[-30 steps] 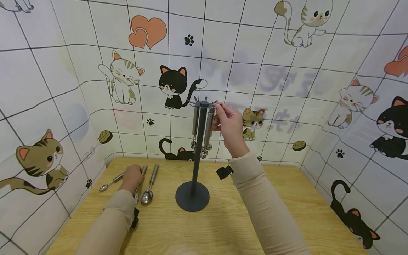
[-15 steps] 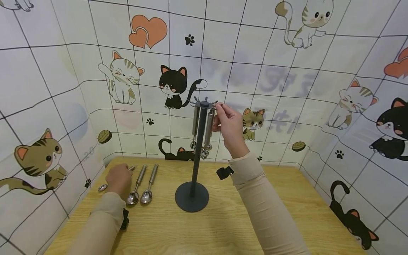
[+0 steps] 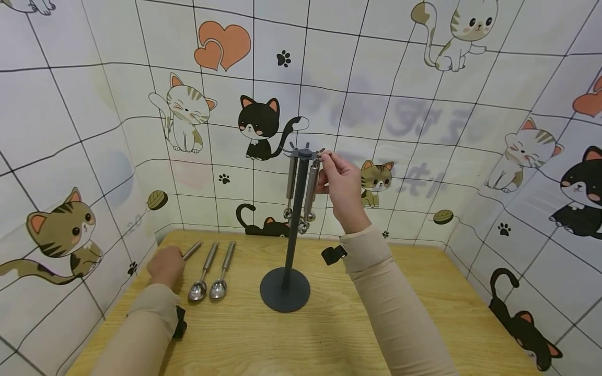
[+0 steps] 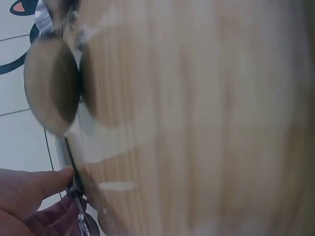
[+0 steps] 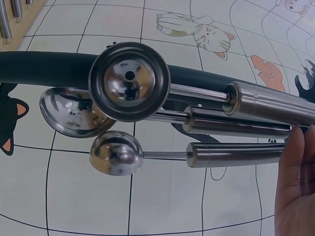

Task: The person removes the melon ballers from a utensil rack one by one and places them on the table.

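My left hand is low over the table's left side and pinches a small steel melon baller, whose handle shows past the fingers. In the left wrist view its small bowl appears below the thumb. Right of that hand lie two bigger steel scoops, the nearer-left scoop and its neighbour. My right hand is raised at the top of a dark stand, thumb and finger pinching the handle end of a hanging melon baller. Two more steel ballers hang close beside it.
The stand has a round base on the wooden table and small hooks around its top. Cat-printed wall sheets enclose the back and both sides.
My left hand has moved left from the big scoops to the small melon baller and now covers its bowl end. My right hand stays at the hook.
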The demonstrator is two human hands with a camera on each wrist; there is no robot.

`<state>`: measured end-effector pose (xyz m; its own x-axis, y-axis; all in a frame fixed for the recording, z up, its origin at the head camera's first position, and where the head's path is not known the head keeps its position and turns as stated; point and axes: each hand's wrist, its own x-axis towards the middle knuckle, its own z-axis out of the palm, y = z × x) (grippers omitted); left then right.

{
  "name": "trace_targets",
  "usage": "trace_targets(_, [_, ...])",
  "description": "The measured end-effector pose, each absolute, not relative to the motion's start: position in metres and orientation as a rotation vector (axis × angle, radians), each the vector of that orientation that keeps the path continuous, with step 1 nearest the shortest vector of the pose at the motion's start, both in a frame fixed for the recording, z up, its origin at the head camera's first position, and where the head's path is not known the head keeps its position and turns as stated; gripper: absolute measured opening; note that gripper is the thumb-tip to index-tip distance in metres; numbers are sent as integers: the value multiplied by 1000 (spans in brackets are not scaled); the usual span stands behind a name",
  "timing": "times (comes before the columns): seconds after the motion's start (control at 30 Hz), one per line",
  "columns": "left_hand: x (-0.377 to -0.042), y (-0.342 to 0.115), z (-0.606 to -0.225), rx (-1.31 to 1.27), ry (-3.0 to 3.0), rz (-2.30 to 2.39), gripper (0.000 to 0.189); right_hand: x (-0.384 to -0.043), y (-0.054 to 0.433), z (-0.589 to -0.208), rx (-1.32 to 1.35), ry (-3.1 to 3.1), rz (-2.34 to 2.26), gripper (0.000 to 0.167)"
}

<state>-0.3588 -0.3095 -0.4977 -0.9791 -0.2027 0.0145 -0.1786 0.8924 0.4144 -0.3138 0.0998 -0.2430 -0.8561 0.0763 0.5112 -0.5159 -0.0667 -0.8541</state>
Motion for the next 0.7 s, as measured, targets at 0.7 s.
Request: trace_targets(0.7, [-357, -295, -503, 356, -2935, -770, 26, -313, 101, -245, 500, -1795, 1970, 30])
